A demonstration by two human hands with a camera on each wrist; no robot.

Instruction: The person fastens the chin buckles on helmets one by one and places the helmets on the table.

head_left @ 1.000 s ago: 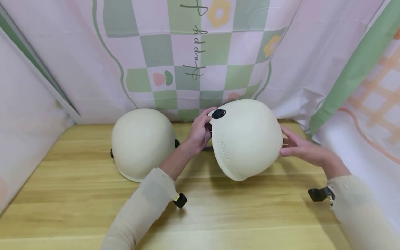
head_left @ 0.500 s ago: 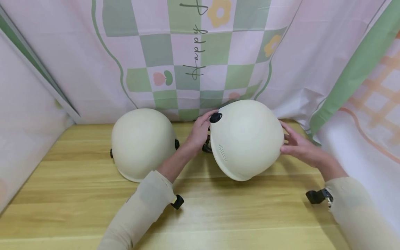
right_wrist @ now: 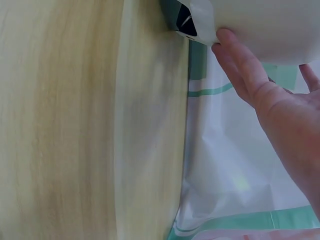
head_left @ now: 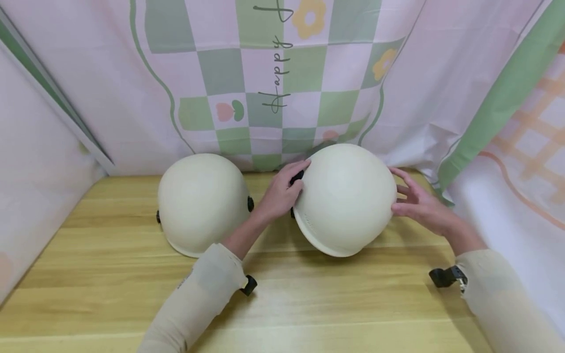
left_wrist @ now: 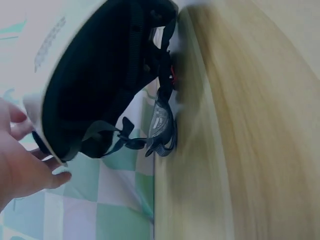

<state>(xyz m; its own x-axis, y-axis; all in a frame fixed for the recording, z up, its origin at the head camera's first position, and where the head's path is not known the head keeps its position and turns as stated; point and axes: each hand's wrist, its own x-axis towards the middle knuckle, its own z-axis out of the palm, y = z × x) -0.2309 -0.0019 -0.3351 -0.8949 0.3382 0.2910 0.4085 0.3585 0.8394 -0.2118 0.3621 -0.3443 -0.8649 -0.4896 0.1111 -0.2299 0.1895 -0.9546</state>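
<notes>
A cream helmet (head_left: 348, 196) is held tilted over the back of the table between both hands. My left hand (head_left: 282, 191) grips its left edge around a black side knob (head_left: 296, 178). In the left wrist view, the helmet's dark hollow shows, and its black chin strap (left_wrist: 162, 120) hangs down by the tabletop. My right hand (head_left: 417, 203) is on the opposite side, its spread fingers (right_wrist: 245, 62) touching the shell. A second cream helmet (head_left: 203, 201) sits dome up on the table to the left, with black knobs on its sides.
The wooden table (head_left: 282, 304) stretches toward the front. A printed curtain (head_left: 265, 73) with green checks hangs right behind the helmets, and white cloth (head_left: 39, 147) closes off the left side.
The held helmet has turned a little, so its vent holes and side knob have swung left and away from view. My left hand's grip has shifted around the knob; both hands stay at the helmet.
</notes>
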